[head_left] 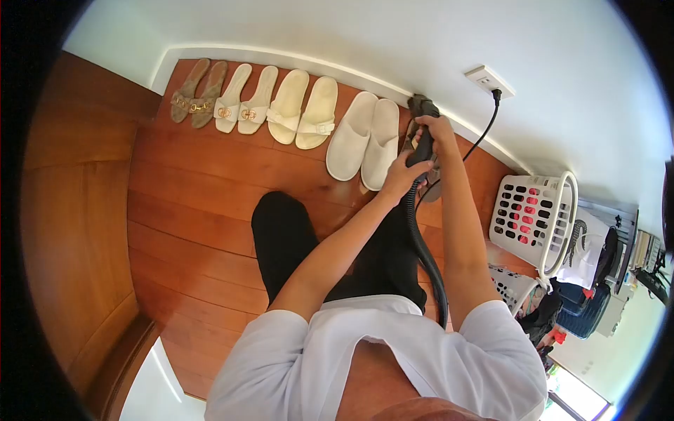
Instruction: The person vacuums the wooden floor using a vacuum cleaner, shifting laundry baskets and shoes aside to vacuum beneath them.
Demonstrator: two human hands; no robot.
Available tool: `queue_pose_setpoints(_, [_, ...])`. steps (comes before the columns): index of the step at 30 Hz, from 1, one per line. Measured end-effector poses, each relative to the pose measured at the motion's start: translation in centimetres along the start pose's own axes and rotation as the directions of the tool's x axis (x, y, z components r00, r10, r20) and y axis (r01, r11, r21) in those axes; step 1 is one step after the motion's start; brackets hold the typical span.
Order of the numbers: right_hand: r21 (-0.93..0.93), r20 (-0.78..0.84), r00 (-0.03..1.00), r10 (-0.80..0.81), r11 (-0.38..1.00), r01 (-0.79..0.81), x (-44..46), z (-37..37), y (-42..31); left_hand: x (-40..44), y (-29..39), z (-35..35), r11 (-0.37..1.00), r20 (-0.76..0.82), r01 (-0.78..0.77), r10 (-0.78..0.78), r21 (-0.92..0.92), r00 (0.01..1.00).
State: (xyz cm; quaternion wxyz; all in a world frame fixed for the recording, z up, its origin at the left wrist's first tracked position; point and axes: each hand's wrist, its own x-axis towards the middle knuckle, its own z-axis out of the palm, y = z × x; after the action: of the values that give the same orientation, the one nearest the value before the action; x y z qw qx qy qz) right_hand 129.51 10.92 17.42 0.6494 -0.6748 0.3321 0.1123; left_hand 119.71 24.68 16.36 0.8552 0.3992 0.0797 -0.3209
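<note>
Both my hands are on a black vacuum hose (pixel 423 242) with a dark handle. My right hand (pixel 438 133) is wrapped round the upper part of the handle, near the wall. Lower down, my left hand (pixel 407 174) grips the same handle where the ribbed hose begins. The dark nozzle (pixel 421 105) is at the foot of the wall. Beneath my hands lies a dark pair of shoes (pixel 432 189), partly hidden. Just left of them are the white closed-toe slippers (pixel 381 144).
Cream sandals (pixel 287 105), white slides (pixel 232 98) and brown slides (pixel 188 91) line the skirting board. A black cord runs from the wall outlet (pixel 490 81). White laundry baskets (pixel 526 210) stand at the right, with a wooden cabinet (pixel 77 210) at the left.
</note>
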Motion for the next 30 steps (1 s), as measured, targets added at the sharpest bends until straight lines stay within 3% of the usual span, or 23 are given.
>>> queue_pose_setpoints(5, [-0.055, -0.016, 0.999, -0.037, 0.998, 0.036, -1.1, 8.3, -1.1, -1.9, 2.8, -4.5, 0.997, -0.097, -0.081, 0.08, -0.006, 0.992])
queue_pose_setpoints(7, [-0.072, 0.166, 0.985, -0.056, 0.995, 0.069, -0.3, 11.8, -1.1, -2.4, 3.6, -6.4, 0.99, -0.177, -0.137, 0.137, 0.011, 0.975])
queue_pose_setpoints(9, [-0.132, 0.207, 0.971, -0.117, 0.98, 0.146, -1.0, 17.2, -1.8, -2.7, 4.7, -8.8, 0.972, -0.329, -0.233, 0.217, -0.01, 0.919])
queue_pose_setpoints(14, [-0.183, 0.327, 0.919, -0.219, 0.94, 0.289, 0.6, 27.1, -1.8, -2.6, 8.8, -14.9, 0.929, -0.377, -0.369, 0.344, 0.005, 0.86])
queue_pose_setpoints(15, [-0.21, 0.332, 0.918, -0.216, 0.932, 0.295, 0.9, 27.4, -1.5, -2.4, 9.0, -15.1, 0.922, -0.368, -0.387, 0.355, -0.014, 0.859])
queue_pose_setpoints(17, [-0.268, 0.334, 0.919, -0.21, 0.913, 0.307, 2.1, 25.4, -1.6, -0.8, 7.7, -15.5, 0.95, -0.376, -0.281, 0.312, 0.137, 0.872])
queue_pose_setpoints(18, [-0.21, 0.344, 0.918, -0.2, 0.936, 0.283, 2.2, 23.9, -1.9, -0.3, 7.3, -14.6, 0.948, -0.398, -0.209, 0.292, 0.239, 0.87])
queue_pose_setpoints(21, [-0.179, 0.319, 0.941, -0.114, 0.968, 0.178, 1.4, 19.4, -3.0, -0.1, 6.8, -10.7, 0.858, -0.367, -0.188, 0.389, 0.477, 0.845])
queue_pose_setpoints(25, [-0.202, 0.355, 0.932, -0.071, 0.968, 0.151, 2.2, 18.2, -3.7, 0.4, 7.4, -9.8, 0.869, -0.318, -0.085, 0.268, 0.488, 0.909])
queue_pose_setpoints(29, [-0.278, 0.445, 0.892, -0.073, 0.936, 0.216, 3.9, 22.7, -4.7, 2.2, 7.9, -11.9, 0.85, -0.407, -0.301, 0.481, 0.432, 0.776])
queue_pose_setpoints(30, [-0.288, 0.469, 0.879, -0.088, 0.926, 0.246, 4.0, 24.2, -5.2, 2.7, 8.7, -13.1, 0.867, -0.426, -0.229, 0.429, 0.443, 0.796])
